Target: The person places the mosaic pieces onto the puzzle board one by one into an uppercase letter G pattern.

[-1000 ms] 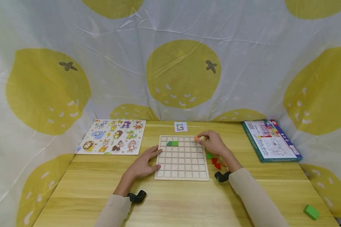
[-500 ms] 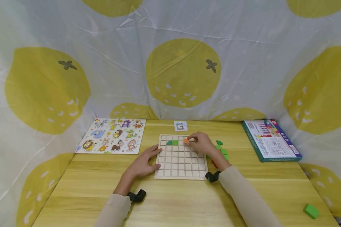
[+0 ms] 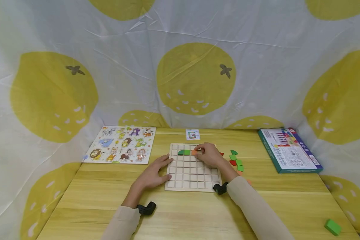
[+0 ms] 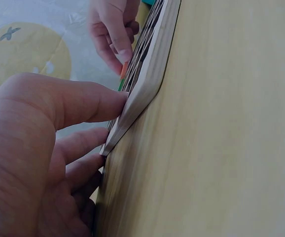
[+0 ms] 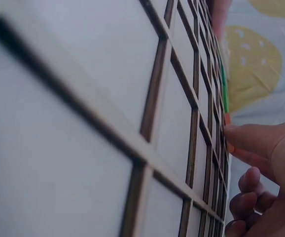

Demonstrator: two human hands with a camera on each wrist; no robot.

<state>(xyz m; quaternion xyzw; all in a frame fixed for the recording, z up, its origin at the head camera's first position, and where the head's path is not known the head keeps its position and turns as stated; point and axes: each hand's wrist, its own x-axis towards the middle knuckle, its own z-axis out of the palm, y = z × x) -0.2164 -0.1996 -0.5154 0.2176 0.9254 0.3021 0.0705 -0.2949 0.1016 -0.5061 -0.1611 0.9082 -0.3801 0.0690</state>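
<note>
Sitting on the wooden table [image 3: 186, 213]: grid board [image 3: 192, 173] centre, animal puzzle [image 3: 120, 145] far left, teal box [image 3: 289, 150] far right. Left hand [image 3: 151, 173] lies flat, fingers straight, against the board's left edge, gripping nothing. Right hand [image 3: 208, 155] pinches an orange block [image 3: 194, 152] in the second row from the far edge, just right of the two green blocks [image 3: 184, 152] already seated. Loose red and green pieces [image 3: 236, 160] lie right of the board. Single green block [image 3: 332, 226] at the near right corner.
</note>
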